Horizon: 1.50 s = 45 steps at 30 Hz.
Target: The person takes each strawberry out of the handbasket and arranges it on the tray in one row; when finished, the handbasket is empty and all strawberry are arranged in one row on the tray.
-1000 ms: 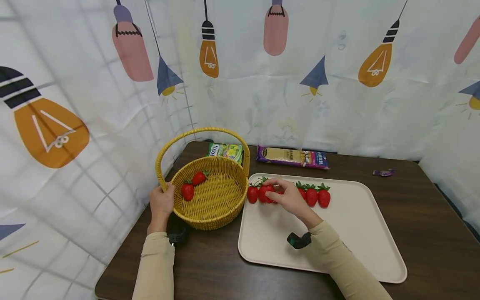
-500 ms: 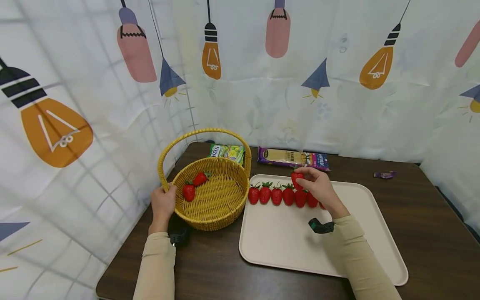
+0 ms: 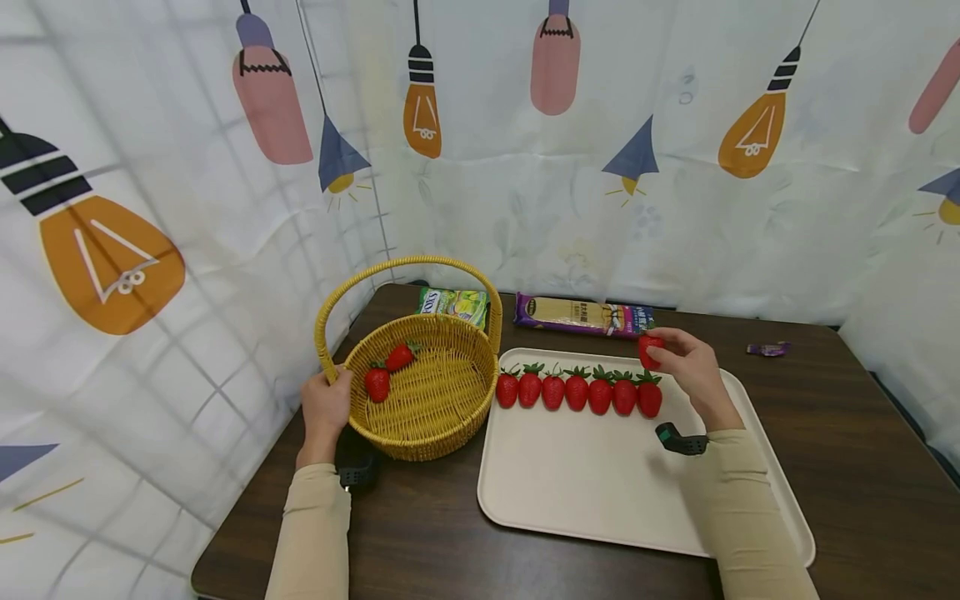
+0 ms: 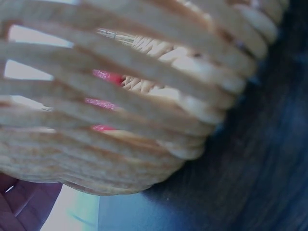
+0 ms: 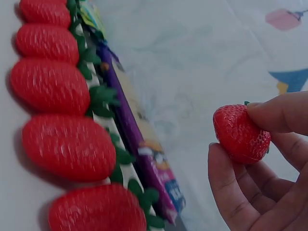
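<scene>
My left hand [image 3: 327, 403] grips the left rim of a yellow woven basket [image 3: 431, 446] where its tall handle starts. Inside that basket lie two strawberries, one at the left wall [image 3: 377, 384] and one behind it. Pinched between thumb and fingers of my right hand [image 3: 693, 375] is another strawberry [image 5: 241, 134], held above the far edge of the tray, at the right end of the row. Several more strawberries [image 3: 577, 390] lie side by side along the tray's far side, green leaves pointing away. Basket weave fills most of the left wrist view, with red showing through its gaps.
The cream tray [image 3: 585, 492] lies on a dark wooden table [image 3: 420, 533], right beside the basket. Behind it are a purple noodle packet [image 3: 585, 316] and a green snack packet [image 3: 453, 305]. A small purple wrapper [image 3: 767, 348] lies at the right. A printed curtain hangs behind.
My right hand has lifted a strawberry from the row's left part and carried it rightward over the others to the right end. The left hand and basket stay in place.
</scene>
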Motion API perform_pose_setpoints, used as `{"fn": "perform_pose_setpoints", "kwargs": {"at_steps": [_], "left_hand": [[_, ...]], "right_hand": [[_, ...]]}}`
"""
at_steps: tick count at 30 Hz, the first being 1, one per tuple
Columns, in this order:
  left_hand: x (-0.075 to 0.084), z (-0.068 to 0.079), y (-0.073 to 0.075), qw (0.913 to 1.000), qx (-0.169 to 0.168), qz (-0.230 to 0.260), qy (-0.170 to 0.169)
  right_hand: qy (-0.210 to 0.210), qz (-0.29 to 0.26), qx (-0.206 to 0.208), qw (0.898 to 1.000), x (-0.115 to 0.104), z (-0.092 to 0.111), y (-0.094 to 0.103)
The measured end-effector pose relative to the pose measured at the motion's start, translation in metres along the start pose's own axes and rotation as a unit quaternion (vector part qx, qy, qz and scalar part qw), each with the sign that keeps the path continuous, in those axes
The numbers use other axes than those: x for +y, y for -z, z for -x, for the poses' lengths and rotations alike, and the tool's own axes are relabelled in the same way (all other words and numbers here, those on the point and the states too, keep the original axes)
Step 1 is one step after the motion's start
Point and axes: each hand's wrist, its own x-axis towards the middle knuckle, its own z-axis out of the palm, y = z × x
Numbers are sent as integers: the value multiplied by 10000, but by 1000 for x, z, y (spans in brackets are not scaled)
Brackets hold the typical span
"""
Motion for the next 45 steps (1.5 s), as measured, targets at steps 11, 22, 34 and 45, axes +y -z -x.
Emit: {"fn": "perform_pose_setpoints", "kwargs": {"at_steps": [11, 22, 34, 45], "left_hand": [[1, 0, 0, 10000, 27, 19, -41], [3, 1, 2, 10000, -25, -38, 68], [2, 1, 1, 10000, -42, -13, 33], [1, 0, 0, 10000, 19, -11, -24]], "right_hand": [[-553, 129, 341, 9978, 24, -2, 26], [-1053, 431, -368, 9928, 41, 0, 51], [-1226, 1255, -1460, 9736, 43, 11, 61], [-861, 982, -2067, 9696, 45, 9, 59]]}}
